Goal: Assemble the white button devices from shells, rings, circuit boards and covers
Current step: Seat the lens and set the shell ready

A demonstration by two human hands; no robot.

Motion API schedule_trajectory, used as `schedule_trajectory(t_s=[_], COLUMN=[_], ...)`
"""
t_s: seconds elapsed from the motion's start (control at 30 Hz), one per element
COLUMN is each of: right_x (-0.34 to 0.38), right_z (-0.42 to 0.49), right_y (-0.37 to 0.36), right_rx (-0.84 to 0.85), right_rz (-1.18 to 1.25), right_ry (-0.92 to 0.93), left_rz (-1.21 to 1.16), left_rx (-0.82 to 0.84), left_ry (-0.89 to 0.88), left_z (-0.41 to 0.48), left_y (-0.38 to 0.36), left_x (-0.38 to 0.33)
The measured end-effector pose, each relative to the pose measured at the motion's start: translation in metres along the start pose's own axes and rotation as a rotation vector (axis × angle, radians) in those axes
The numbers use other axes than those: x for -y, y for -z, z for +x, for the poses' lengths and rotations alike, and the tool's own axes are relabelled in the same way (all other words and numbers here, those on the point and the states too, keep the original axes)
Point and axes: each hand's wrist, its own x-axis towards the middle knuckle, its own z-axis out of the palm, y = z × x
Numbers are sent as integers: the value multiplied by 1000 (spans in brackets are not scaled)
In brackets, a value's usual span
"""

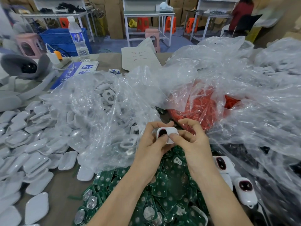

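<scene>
Left hand [151, 144] and right hand [193, 139] pinch the white shell [172, 132] by its rim; we judge it light, rigid, slippery.

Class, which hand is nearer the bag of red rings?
Right: right hand just below the bag of red rings; left hand further left, beyond the white shell.

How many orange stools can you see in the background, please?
4 orange stools: one under the left bench, two by the middle bench, one beside the right bench; others may be hidden.

Plastic bags [114, 101] crowding both sides
</scene>
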Motion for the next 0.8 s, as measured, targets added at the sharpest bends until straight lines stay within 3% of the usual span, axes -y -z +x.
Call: schedule_trajectory(t_s=[0.53, 0.8], right_x=[-2, -3], right_z=[1, -1], right_y=[2, -2], right_rx=[-9, -21], right_rz=[56, -174], right_ry=[-51, 35], left_rz=[105, 259], left_rx=[45, 46], left_ry=[-8, -49], left_z=[-1, -1], left_y=[1, 4], left_x=[4, 7])
